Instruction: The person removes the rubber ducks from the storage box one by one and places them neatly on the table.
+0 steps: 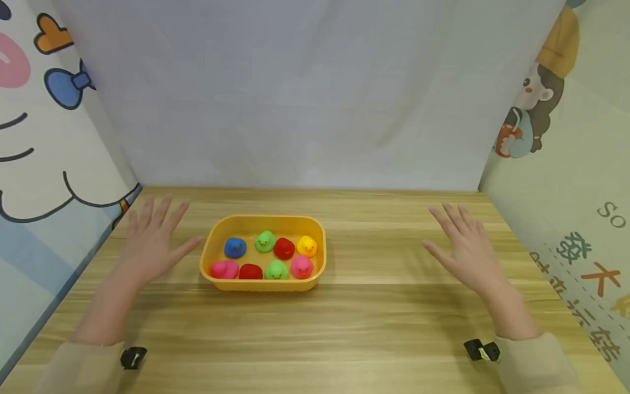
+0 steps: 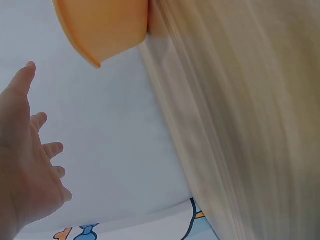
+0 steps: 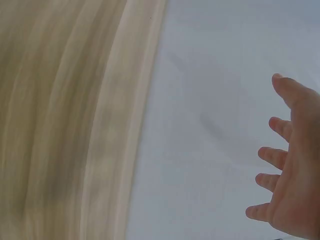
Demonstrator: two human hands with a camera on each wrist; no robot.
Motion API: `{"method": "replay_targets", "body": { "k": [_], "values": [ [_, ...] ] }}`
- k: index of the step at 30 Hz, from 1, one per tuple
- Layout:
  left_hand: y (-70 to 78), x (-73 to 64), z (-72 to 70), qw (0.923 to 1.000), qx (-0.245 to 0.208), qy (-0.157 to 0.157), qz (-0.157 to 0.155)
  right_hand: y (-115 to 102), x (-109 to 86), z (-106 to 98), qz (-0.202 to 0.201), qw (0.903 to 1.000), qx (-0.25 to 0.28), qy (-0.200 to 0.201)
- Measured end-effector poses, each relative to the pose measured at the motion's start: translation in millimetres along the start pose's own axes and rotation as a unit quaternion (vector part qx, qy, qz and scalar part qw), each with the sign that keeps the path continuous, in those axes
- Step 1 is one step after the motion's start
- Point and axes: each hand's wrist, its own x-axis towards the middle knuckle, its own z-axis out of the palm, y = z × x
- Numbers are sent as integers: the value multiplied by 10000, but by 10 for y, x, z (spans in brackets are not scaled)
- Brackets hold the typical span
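Note:
A yellow-orange plastic basket stands on the wooden table, left of the middle. Inside it lie several small toy ducks: a blue duck, a yellow duck, and others in red, green and pink, such as a pink duck. My left hand hovers just left of the basket, fingers spread, holding nothing. Far to the basket's right, my right hand is held out with spread fingers, also holding nothing. In the left wrist view, the basket's side shows above the left hand.
Beneath everything is the wood-grain table. A white cloth hangs behind its far edge. Printed cartoon panels flank it, one at the left and one at the right. Black wrist devices sit by both sleeves.

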Motion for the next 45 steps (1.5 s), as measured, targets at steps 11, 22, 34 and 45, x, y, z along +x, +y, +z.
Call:
{"method": "replay_targets", "body": {
  "k": [11,22,34,45],
  "values": [
    [79,187,-6,9988,-384,35,290,-375,269,52,-631,9951,321,689],
    [69,370,192,9888,-1424,47,439,-833,455,257,-1206,9841,1064,757],
    [-17,502,365,9741,-2232,-322,150,-1220,630,603,-1558,9695,1816,524],
    [-135,556,490,9494,-2954,-1029,280,-1436,826,877,-1843,9609,2028,-391]
  ]
}}
